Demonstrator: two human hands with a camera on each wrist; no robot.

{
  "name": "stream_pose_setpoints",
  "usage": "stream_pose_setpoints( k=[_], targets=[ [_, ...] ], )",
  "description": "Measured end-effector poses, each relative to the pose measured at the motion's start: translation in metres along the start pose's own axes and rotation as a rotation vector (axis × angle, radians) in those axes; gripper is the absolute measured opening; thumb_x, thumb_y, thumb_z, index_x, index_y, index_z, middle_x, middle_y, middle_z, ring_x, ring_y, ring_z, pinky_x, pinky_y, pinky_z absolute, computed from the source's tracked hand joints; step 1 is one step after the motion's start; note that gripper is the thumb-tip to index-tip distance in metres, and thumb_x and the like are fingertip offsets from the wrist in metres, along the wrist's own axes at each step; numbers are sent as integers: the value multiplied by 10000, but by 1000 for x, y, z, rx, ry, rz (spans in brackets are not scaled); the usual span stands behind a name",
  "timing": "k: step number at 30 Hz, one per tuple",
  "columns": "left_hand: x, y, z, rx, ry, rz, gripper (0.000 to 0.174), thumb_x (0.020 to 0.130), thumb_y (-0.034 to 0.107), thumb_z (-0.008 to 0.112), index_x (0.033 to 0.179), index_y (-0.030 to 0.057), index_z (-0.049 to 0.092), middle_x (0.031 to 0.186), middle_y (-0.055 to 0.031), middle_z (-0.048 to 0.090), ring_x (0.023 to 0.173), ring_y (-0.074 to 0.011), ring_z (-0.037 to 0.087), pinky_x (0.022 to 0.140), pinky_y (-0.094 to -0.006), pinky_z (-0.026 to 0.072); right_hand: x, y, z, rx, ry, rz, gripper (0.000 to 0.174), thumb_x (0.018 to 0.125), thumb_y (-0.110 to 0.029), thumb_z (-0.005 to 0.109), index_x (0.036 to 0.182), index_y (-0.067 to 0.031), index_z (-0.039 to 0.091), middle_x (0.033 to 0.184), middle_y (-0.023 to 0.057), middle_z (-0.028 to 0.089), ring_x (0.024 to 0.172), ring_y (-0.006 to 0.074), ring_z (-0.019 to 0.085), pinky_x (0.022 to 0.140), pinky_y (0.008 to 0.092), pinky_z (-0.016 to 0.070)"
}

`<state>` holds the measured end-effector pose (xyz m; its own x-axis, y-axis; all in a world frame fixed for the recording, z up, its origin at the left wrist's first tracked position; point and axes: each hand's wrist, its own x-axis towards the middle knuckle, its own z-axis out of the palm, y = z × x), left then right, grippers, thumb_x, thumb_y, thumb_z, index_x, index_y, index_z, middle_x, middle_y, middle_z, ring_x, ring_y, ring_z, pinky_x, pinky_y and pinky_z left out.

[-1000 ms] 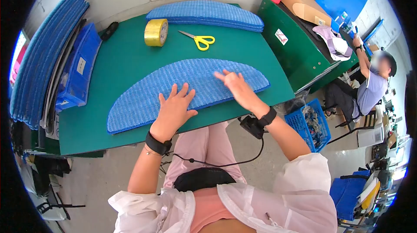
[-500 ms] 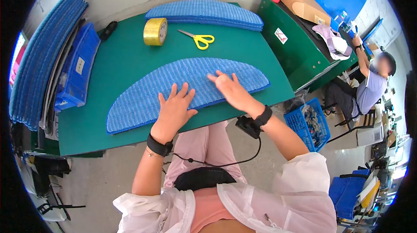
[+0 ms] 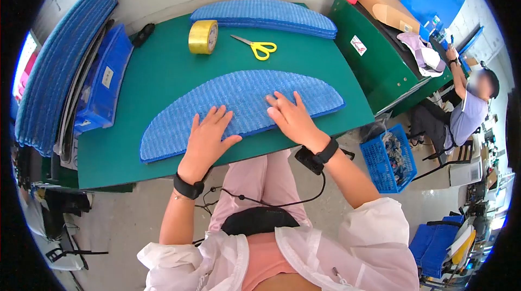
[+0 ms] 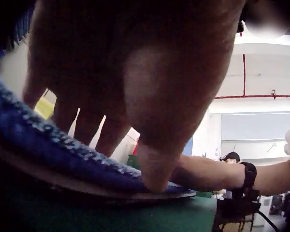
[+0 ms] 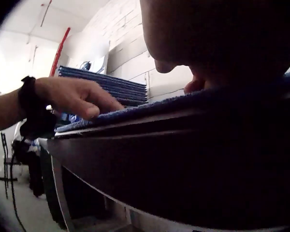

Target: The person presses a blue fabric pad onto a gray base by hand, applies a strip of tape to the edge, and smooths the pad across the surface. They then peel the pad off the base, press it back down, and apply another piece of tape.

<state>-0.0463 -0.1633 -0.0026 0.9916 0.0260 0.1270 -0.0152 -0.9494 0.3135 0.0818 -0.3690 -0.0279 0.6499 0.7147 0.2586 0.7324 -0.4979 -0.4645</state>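
A half-moon pad of ribbed blue fabric (image 3: 244,93) lies flat on the green table, its straight edge towards me. My left hand (image 3: 207,136) rests on the left-middle part of it, fingers spread and thumb out near the straight edge. On the right-middle part lies my right hand (image 3: 296,121), fingers loosely bent and fingertips at the fabric. In the left wrist view my left hand (image 4: 135,72) stands dark over the pad's edge, its fingertips reaching the fabric. The right wrist view shows my right hand (image 5: 222,38) in shadow over the pad. Neither hand grips anything.
Beyond the pad are a roll of yellow tape (image 3: 203,37), yellow-handled scissors (image 3: 261,49) and stacked blue pads (image 3: 263,17). More pads (image 3: 62,68) and a blue bin (image 3: 106,82) stand left. A green cabinet (image 3: 374,55) adjoins the table; a person (image 3: 467,106) sits at right.
My left hand has slid a little left across the pad. The right hand has shifted slightly and its fingers are more spread. The head view has swung a little; the pad stays in place.
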Motion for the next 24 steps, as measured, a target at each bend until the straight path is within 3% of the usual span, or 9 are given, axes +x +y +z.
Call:
stream_pose_setpoints(
  k=[2,6,10,12,13,17,20,22,24],
  targets=[
    [-3,-8,8,-73,41,25,576,775,331,665,1271,97,492,1363,-106,431,1294,-286,352,1061,-514,221,1,13,0,107,35,-35,408,945,-336,389,1163,-15,515,1135,137,578,1217,308,429,1045,558,168],
    [-4,-16,12,-141,69,46,569,776,330,667,1267,97,500,1358,-111,438,1289,-289,361,1063,-517,212,6,16,-6,787,36,60,426,983,-328,256,1205,-69,511,1210,119,531,1257,287,374,1063,503,145],
    [-4,-14,11,-153,71,55,567,773,320,672,1267,98,502,1353,-116,443,1288,-294,364,1062,-521,209,3,-10,1,275,23,9,460,960,-393,339,1152,-19,526,1206,140,531,1237,298,389,1034,559,184],
    [-3,-14,11,-156,74,58,566,772,316,674,1266,98,503,1351,-118,445,1287,-295,365,1062,-523,206,0,-24,6,-402,83,-241,474,918,-407,436,1097,21,529,1196,156,535,1219,312,411,1010,608,193],
    [-3,-15,12,-163,76,55,566,772,312,675,1267,98,502,1352,-119,444,1289,-295,362,1062,-524,203,2,-29,6,-428,96,-242,465,880,-395,503,1052,35,538,1186,161,538,1193,319,438,996,629,197],
    [-4,-13,11,-179,79,51,563,773,306,673,1266,95,502,1354,-120,441,1296,-295,351,1065,-524,195,8,-24,10,-436,37,-176,425,905,-381,461,1042,9,559,1188,156,532,1180,323,451,1003,616,203],
    [-4,-15,11,-182,75,48,561,775,304,670,1265,90,501,1356,-120,438,1299,-293,346,1066,-522,194,10,-1,9,17,8,-72,392,937,-355,396,1069,-25,558,1192,140,523,1196,322,435,1011,602,205],
    [-4,-15,10,-190,73,45,563,775,307,669,1266,88,500,1358,-120,436,1299,-293,346,1066,-520,193,9,-2,2,700,96,14,375,960,-323,334,1137,-54,528,1194,123,515,1231,327,398,1022,592,193],
    [-5,-15,11,-196,66,50,564,776,309,668,1266,87,500,1359,-120,435,1299,-292,346,1066,-519,193,6,-18,1,598,90,-14,378,957,-321,348,1153,-47,520,1214,125,509,1259,329,362,1019,607,179]
  ],
)
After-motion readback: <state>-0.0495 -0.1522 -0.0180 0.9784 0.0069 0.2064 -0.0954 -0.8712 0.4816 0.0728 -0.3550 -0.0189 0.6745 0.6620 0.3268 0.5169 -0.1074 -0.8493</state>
